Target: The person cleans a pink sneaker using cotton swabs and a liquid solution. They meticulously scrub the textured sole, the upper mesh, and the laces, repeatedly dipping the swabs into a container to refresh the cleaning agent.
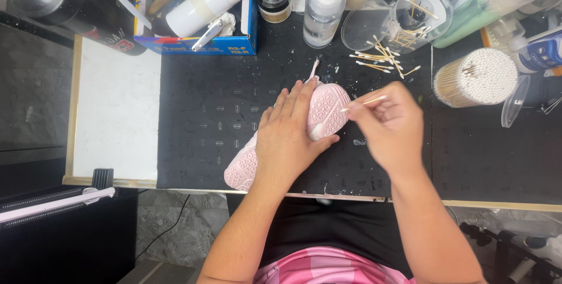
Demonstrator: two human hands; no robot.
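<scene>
A small pink shoe (328,108) lies sole-up on the black textured mat (216,114). My left hand (290,135) presses down over its middle and grips it, hiding most of the sole. My right hand (389,123) pinches a wooden cotton swab (363,103) whose white tip touches the sole near the toe end. The heel end of the shoe pokes out below my left wrist at the table's front edge.
Used cotton swabs (380,59) lie scattered behind the shoe. A round tub of fresh swabs (475,77) stands at the right, its clear lid (515,101) beside it. Bottles (323,10) and a blue box (199,41) with a white bottle line the back.
</scene>
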